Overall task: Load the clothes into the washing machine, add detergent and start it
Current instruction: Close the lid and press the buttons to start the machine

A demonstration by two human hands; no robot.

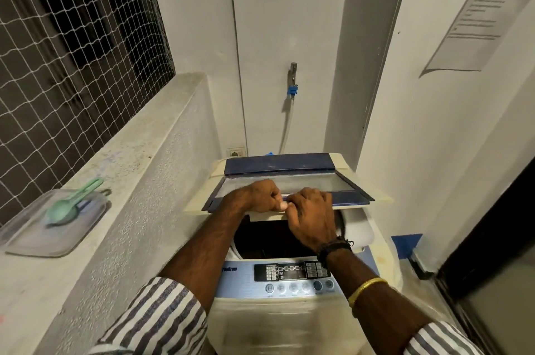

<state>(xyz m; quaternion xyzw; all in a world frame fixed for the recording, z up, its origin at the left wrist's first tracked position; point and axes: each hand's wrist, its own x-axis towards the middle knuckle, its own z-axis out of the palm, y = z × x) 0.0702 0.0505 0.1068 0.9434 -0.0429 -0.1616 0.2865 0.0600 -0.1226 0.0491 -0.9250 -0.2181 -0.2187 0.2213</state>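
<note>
Blue-framed glass lid of the washing machine stands half folded over the dark tub, left hand and right hand both curled tight round its front edge; best moved evenly, keeping clear of the fold.

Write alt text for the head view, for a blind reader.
A person's left hand and right hand grip the front edge of the half-open lid of a washing machine, above its dark drum. A green scoop lies on a clear box at left.
</note>
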